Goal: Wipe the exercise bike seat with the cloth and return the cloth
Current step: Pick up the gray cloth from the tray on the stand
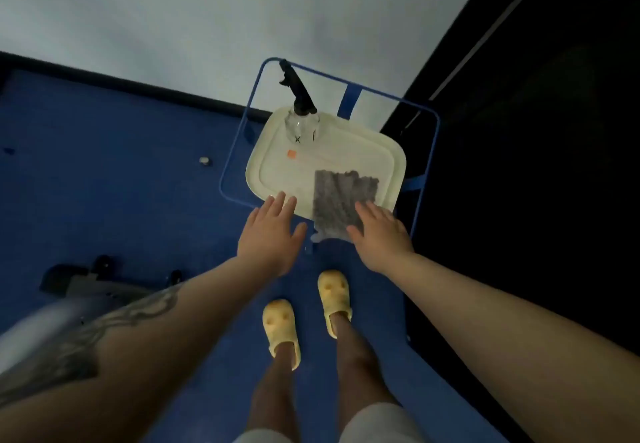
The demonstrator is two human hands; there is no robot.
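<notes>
A grey cloth (341, 197) lies flat on a cream tray (277, 169), its near edge hanging over the tray's front rim. My right hand (379, 235) is spread, palm down, with its fingertips at the cloth's near right corner. My left hand (272, 235) hovers flat with fingers apart at the tray's front left rim, holding nothing. The exercise bike's base (86, 283) shows at the lower left, blurred; its seat is not in view.
A clear spray bottle (301, 120) with a black trigger stands at the tray's far end. The tray rests in a blue metal frame stand (429, 152) against a white wall. A dark area fills the right. My feet in yellow slippers (334, 297) stand on blue floor.
</notes>
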